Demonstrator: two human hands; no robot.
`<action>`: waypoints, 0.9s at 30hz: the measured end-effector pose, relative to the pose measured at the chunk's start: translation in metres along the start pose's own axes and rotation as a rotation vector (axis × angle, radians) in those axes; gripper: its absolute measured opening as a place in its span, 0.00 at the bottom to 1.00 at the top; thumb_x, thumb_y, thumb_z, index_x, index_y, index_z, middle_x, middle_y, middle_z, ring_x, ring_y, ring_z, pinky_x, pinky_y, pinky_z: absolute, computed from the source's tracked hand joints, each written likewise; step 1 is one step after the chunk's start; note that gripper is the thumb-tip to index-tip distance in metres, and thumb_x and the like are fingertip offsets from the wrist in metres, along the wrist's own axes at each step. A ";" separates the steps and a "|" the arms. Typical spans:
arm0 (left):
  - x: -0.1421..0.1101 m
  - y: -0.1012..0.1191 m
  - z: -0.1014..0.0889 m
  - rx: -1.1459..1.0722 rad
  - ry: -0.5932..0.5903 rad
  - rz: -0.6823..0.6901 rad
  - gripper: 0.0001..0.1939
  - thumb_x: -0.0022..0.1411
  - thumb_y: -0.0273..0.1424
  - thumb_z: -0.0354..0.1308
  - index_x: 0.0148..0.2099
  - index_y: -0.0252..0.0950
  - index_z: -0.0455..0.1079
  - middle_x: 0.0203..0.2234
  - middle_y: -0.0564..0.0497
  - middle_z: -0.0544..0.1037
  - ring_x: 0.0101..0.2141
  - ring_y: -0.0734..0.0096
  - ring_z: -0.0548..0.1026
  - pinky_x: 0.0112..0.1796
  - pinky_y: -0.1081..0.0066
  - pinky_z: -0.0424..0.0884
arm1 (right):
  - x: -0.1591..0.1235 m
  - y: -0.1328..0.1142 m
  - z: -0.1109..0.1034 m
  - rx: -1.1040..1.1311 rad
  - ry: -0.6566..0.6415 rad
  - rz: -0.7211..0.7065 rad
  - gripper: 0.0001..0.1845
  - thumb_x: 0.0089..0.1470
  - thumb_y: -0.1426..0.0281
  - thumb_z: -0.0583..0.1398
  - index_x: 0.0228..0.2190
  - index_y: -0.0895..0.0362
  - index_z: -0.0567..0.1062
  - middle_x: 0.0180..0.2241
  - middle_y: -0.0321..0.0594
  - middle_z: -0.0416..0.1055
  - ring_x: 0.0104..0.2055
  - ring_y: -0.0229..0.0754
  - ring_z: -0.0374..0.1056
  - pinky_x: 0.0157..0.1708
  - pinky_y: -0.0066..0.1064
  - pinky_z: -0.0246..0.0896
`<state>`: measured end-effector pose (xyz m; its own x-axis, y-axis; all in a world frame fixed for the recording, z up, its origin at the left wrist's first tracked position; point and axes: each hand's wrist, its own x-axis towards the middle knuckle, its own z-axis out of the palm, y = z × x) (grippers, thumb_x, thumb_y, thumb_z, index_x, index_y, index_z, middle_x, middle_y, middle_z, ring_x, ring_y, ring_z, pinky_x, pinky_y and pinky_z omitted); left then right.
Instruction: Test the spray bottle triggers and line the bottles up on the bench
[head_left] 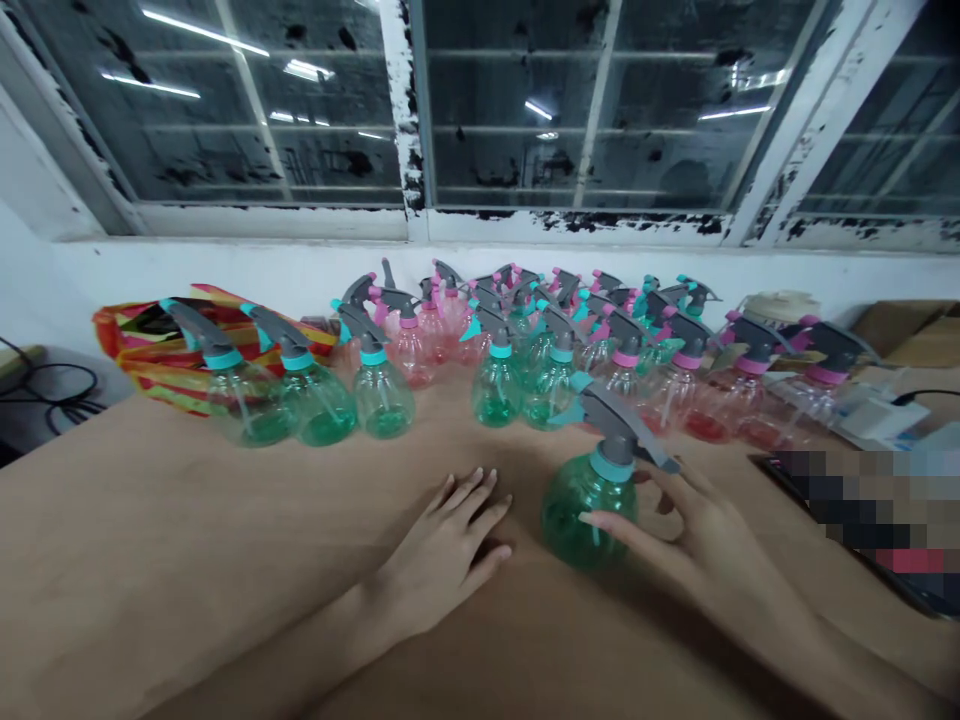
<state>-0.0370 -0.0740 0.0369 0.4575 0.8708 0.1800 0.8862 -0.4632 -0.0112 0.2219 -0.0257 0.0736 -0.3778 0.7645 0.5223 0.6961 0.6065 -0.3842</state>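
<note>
My right hand point(675, 530) is closed around the right side of a green spray bottle point(581, 505) with a grey trigger head and turquoise collar, thumb across its front. The bottle is tilted a little. My left hand point(461, 530) rests on the tabletop to the left of it, fingers stretched out, holding nothing. Behind my left hand stand two green spray bottles side by side, the nearer left one point(496, 390) and its neighbour point(551, 390). Further left, three more green bottles stand in a row, among them the middle bottle point(321, 405).
Clear-pink spray bottles point(709, 410) with pink collars stand at the right, and several more crowd the back. An orange-and-yellow bag point(142, 350) lies at the back left. A dark-edged tablet-like device point(847, 520), partly pixelated, lies right. Windows point(570, 100) rise behind the table point(187, 560).
</note>
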 end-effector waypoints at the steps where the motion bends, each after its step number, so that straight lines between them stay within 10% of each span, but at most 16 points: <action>1: -0.007 -0.002 -0.002 0.005 0.006 -0.008 0.23 0.71 0.42 0.45 0.62 0.36 0.61 0.62 0.44 0.59 0.62 0.57 0.57 0.58 0.54 0.56 | 0.006 -0.005 0.004 -0.004 -0.027 0.001 0.27 0.51 0.48 0.58 0.45 0.53 0.71 0.38 0.45 0.75 0.40 0.53 0.72 0.28 0.37 0.66; 14: -0.073 -0.028 -0.014 -0.020 0.007 -0.137 0.23 0.70 0.39 0.47 0.63 0.37 0.59 0.63 0.48 0.59 0.61 0.61 0.58 0.59 0.56 0.56 | 0.111 -0.080 0.095 -0.008 -0.116 0.023 0.37 0.51 0.44 0.55 0.51 0.59 0.68 0.30 0.47 0.77 0.34 0.56 0.73 0.29 0.41 0.63; 27: -0.075 -0.026 -0.019 -0.071 0.033 -0.145 0.23 0.69 0.38 0.49 0.63 0.37 0.59 0.62 0.47 0.60 0.61 0.60 0.59 0.58 0.55 0.57 | 0.156 -0.089 0.118 -0.033 -0.180 0.050 0.36 0.54 0.48 0.54 0.53 0.62 0.66 0.35 0.54 0.77 0.38 0.59 0.73 0.30 0.40 0.62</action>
<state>-0.0958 -0.1297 0.0420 0.3218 0.9240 0.2068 0.9347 -0.3448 0.0863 0.0290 0.0651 0.0990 -0.4436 0.8221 0.3570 0.7354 0.5615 -0.3793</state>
